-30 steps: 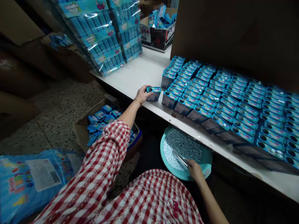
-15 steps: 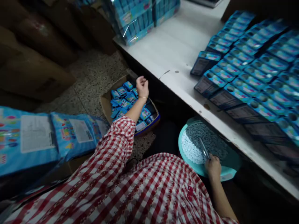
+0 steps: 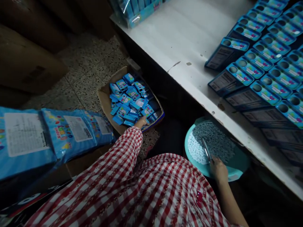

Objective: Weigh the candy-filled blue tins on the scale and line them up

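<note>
One long white table (image 3: 180, 34) runs across the top right, with rows of blue candy boxes (image 3: 260, 60) packed close together on it. Each box has a round hole in its top. A stack of blue packs in clear plastic (image 3: 134, 12) sits at the far end of the table. Brown cardboard boxes (image 3: 23, 56) stand on the left, beside a speckled stone floor (image 3: 92, 63). Big blue plastic bags (image 3: 71, 132) lie low on the left.

Below the table edge is a teal plastic tray (image 3: 189, 154), and it holds a heap of small white and gray candies (image 3: 213, 138). The right hand (image 3: 219, 168) is curled shut around a pair of metal tongs (image 3: 205, 148), and their tips point up over the candies.

The left hand (image 3: 142, 122) comes out of a red and white checked sleeve (image 3: 127, 148). It reaches to the near edge of a low cardboard box (image 3: 104, 101) full of small blue packets (image 3: 125, 101). The fingers are right by the packets, but it is too dark and small to tell if they are gripping one.
</note>
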Demonstrator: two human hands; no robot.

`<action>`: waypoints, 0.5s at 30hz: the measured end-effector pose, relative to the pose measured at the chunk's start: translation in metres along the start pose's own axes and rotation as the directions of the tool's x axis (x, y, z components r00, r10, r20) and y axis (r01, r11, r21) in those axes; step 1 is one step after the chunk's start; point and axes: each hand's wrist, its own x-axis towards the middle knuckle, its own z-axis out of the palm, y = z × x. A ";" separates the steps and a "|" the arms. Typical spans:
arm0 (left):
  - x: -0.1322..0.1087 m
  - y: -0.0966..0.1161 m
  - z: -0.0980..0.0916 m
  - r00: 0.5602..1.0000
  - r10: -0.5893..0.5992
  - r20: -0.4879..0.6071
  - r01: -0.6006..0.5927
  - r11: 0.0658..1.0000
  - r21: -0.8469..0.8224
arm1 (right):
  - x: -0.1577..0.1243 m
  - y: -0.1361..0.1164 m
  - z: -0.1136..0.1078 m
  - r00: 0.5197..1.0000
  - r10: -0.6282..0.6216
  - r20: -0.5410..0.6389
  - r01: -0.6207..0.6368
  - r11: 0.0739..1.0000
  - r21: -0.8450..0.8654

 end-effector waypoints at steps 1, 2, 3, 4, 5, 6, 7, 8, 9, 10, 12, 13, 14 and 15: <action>-0.002 -0.005 -0.001 1.000 0.005 0.007 -0.005 1.000 -0.004 | 0.001 0.000 0.001 1.000 -0.005 0.003 0.005 1.000 0.002; -0.005 -0.010 -0.004 1.000 0.017 0.004 -0.017 1.000 -0.013 | 0.001 0.000 0.002 1.000 -0.009 0.006 0.009 1.000 0.004; -0.009 -0.014 -0.009 0.999 0.035 -0.007 -0.035 0.999 -0.027 | 0.002 0.000 0.002 1.000 -0.014 0.007 0.014 1.000 0.007; -0.013 -0.016 -0.015 0.998 0.056 -0.029 -0.058 0.997 -0.045 | 0.003 0.000 0.002 1.000 -0.020 0.008 0.020 1.000 0.012; -0.019 -0.017 -0.022 0.995 0.079 -0.063 -0.083 0.994 -0.066 | 0.004 0.001 0.001 1.000 -0.025 0.009 0.025 1.000 0.015; -0.027 -0.017 -0.029 0.989 0.101 -0.107 -0.110 0.990 -0.086 | 0.005 0.002 0.000 1.000 -0.024 0.009 0.024 1.000 0.014; -0.035 -0.014 -0.037 0.981 0.120 -0.155 -0.137 0.986 -0.100 | 0.006 0.003 -0.003 1.000 -0.013 0.007 0.013 1.000 0.008; -0.045 -0.010 -0.045 0.967 0.146 -0.211 -0.174 0.977 -0.120 | 0.007 0.005 -0.006 1.000 0.012 0.001 -0.012 1.000 -0.004; -0.057 -0.003 -0.051 0.946 0.180 -0.269 -0.225 0.963 -0.150 | 0.009 0.006 -0.009 0.999 0.050 -0.008 -0.050 0.999 -0.020; -0.069 0.006 -0.056 0.921 0.222 -0.321 -0.290 0.939 -0.184 | 0.010 0.008 -0.014 0.995 0.095 -0.014 -0.096 0.995 -0.038; -0.095 0.027 -0.057 0.843 0.332 -0.424 -0.486 0.808 -0.333 | 0.013 0.007 -0.024 0.984 0.180 -0.004 -0.180 0.981 -0.074; -0.108 0.040 -0.052 0.829 0.374 -0.416 -0.538 0.736 -0.411 | 0.014 0.005 -0.028 0.981 0.195 0.017 -0.193 0.977 -0.094; -0.120 0.053 -0.045 0.837 0.402 -0.373 -0.545 0.673 -0.499 | 0.014 0.001 -0.032 0.980 0.193 0.039 -0.188 0.976 -0.110; -0.131 0.065 -0.033 0.861 0.411 -0.301 -0.506 0.621 -0.599 | 0.014 -0.005 -0.034 0.984 0.169 0.064 -0.161 0.979 -0.123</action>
